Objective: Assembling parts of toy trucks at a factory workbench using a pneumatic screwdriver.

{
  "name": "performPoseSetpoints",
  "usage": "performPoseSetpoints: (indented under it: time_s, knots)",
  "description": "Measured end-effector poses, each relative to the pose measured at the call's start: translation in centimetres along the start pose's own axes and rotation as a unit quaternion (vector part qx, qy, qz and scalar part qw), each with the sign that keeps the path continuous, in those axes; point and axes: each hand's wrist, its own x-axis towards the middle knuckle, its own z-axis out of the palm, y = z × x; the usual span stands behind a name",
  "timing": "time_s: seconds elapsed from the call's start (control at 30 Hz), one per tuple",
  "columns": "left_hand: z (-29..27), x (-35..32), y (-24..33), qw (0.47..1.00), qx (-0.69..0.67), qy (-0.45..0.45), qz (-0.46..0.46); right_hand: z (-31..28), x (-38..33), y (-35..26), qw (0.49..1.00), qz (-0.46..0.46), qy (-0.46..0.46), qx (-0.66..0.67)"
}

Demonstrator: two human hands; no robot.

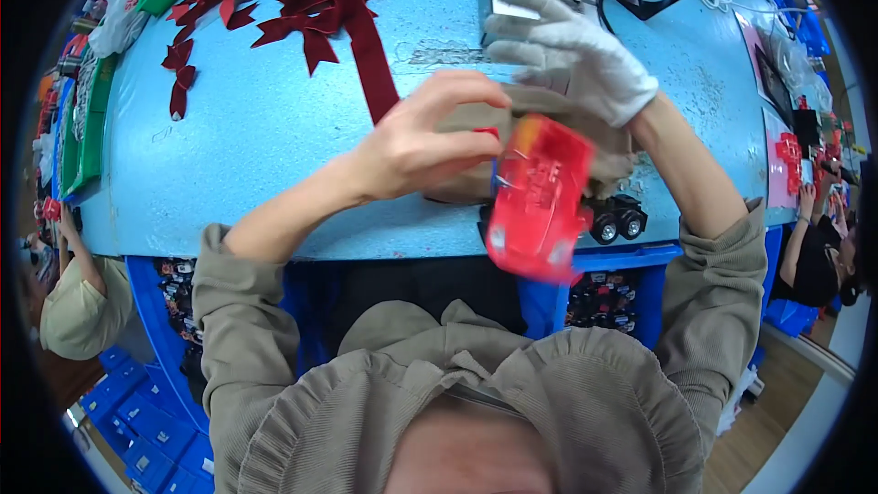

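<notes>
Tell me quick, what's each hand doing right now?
Left hand: bare, fingers curled, pinching the top of the red plastic toy car body.
Right hand: in a white fabric glove, fingers spread open, resting on the tan cardboard piece.

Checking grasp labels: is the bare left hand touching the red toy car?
Cannot tell. In the head view the left hand sits beside the blurred red toy car; no contact or gap shows plainly.

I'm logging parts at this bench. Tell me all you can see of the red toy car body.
The red toy car body looks like glossy moulded plastic, with pale markings, motion-blurred. It is tilted in the air above the blue table's near edge. The bare left hand pinches its upper end; the white-gloved right hand is raised behind it.
</notes>
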Motion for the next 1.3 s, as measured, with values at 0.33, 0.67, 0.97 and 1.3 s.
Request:
performPoseSetpoints:
  time_s: [0.33,0.67,0.97,1.3]
  knots:
    - [4.5,-3.5,-1.7,0.988,-0.089,-0.012,-0.122,5.0,-7.4,-0.5,0.887,-0.242,0.143,-0.366]
    - [4.6,-3.9,-1.6,0.987,-0.097,-0.022,-0.126,10.3,-10.6,6.2,0.754,-0.277,0.246,-0.542]
    - [0.9,-3.4,-0.3,0.995,0.067,-0.015,-0.065,5.7,-10.9,-1.1,0.553,-0.168,0.046,-0.815]
    - [-1.0,4.5,1.4,0.996,0.081,-0.033,0.034,-2.3,-9.6,-5.9,0.485,-0.185,-0.152,-0.841]
